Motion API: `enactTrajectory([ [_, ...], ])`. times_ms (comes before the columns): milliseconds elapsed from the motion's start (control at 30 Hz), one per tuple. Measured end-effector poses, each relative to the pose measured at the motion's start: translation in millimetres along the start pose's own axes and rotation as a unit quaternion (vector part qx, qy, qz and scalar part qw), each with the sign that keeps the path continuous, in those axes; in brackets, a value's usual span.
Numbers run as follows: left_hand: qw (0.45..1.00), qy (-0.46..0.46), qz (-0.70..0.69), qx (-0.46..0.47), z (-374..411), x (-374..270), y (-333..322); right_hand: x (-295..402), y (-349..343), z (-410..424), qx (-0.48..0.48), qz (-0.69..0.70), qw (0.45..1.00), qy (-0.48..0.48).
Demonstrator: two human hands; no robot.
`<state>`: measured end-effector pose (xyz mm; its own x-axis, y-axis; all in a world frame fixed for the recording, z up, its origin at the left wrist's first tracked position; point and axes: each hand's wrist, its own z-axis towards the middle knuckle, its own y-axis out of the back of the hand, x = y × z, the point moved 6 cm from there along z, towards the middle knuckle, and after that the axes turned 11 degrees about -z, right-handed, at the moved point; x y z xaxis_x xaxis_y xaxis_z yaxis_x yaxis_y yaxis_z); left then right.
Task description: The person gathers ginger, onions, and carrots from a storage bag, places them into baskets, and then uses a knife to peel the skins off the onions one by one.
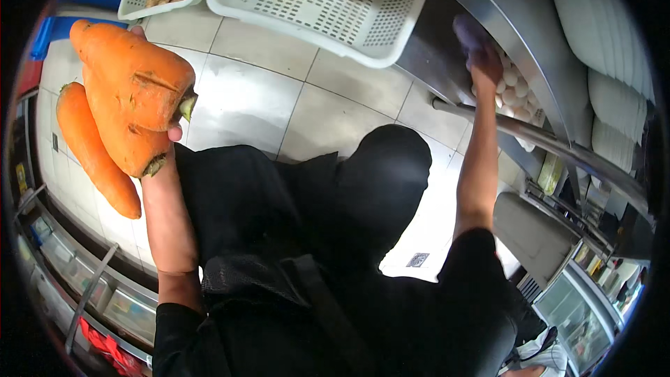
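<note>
Several large orange carrots rest in my left hand, which grips them from beneath. Only a thumb and a fingertip of that hand show past them. A slimmer carrot hangs along the outer side of the bunch, and green-brown stem stubs face my body. Far to the right, my right hand reaches under a steel counter and is closed around a blurred purple thing, whose kind I cannot make out. Beside that hand lie several pale eggs, partly hidden by the hand and the counter edge.
A white perforated basket with leafy green vegetables stands ahead, and a smaller one with ginger is left of it. A steel rail crosses below my right forearm. Stacked white dishes fill the right side. Tiled floor lies below.
</note>
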<state>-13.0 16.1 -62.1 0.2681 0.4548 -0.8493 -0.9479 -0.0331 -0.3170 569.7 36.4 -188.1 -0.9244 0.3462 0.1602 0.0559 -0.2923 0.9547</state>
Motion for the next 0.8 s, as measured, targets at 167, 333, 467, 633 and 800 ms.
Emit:
enactTrajectory([
  [167,0.996,0.054,0.057,0.047,12,9,-10,-23,-128,-10,0.041,-0.207,0.975,0.074],
  [333,0.993,0.111,0.035,0.037,-1,11,-7,36,-77,-202,0.225,0.29,0.929,0.051],
  [467,0.987,0.155,0.042,0.017,8,12,-4,40,1,-152,0.151,0.319,0.916,-0.191],
  [633,0.987,0.154,-0.016,0.042,5,26,1,165,36,-58,0.28,0.073,0.951,-0.107],
  [800,0.977,0.184,-0.102,0.037,8,38,24,160,12,-55,0.161,0.067,0.955,-0.24],
])
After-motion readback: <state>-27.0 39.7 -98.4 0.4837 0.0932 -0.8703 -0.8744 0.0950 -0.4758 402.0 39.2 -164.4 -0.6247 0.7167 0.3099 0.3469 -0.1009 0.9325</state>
